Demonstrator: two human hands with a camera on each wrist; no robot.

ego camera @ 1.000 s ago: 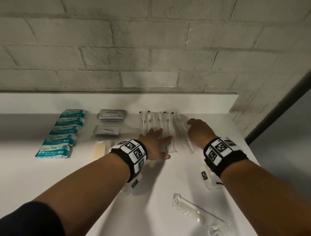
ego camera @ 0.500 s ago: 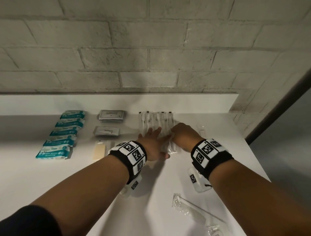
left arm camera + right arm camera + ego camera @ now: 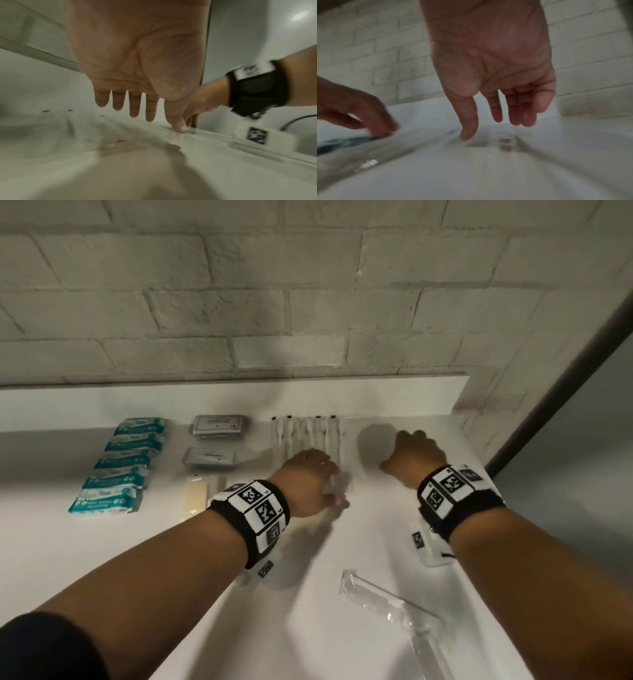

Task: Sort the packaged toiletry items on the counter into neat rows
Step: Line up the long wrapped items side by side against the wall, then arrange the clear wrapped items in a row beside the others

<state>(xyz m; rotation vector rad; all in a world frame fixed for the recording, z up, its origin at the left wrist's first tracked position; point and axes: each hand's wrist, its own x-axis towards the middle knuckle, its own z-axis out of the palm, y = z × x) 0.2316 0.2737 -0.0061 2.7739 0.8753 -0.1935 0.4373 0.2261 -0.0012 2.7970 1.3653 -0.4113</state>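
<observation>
the brick wall (image 3: 274, 302) fills the upper half of the head frame. below it the white counter (image 3: 102, 559) runs to the lower edge, with a raised white ledge (image 3: 239, 398) along its back. a dark door frame (image 3: 565, 378) slants down the right side.

middle left of the frame: five teal packets (image 3: 118, 465) in a column running from upper right to lower left. just right of them a column of two grey sachets (image 3: 219, 426) and a pale soap bar (image 3: 196, 497).

centre: a row of wrapped toothbrushes (image 3: 308, 433), side by side, long axes running up and down the frame, dark ends toward the ledge. the left hand (image 3: 310, 482) covers their near ends, fingers straight and spread, thumb tip pressed on a wrapper in the left wrist view.

the right hand (image 3: 412, 458) hangs right of the row, apart from it, fingers relaxed and slightly bent, holding nothing; the right wrist view shows its fingertips just above the counter. half a second ago this hand lay against the row's right edge beside the left hand; it has since moved out to the right, and the left hand has stayed in place.

lower right: a wrapped comb (image 3: 380, 599), long axis slanting from upper left to lower right, well apart from the rows.

black-and-white tagged wristbands (image 3: 255, 510) sit on both wrists.
</observation>
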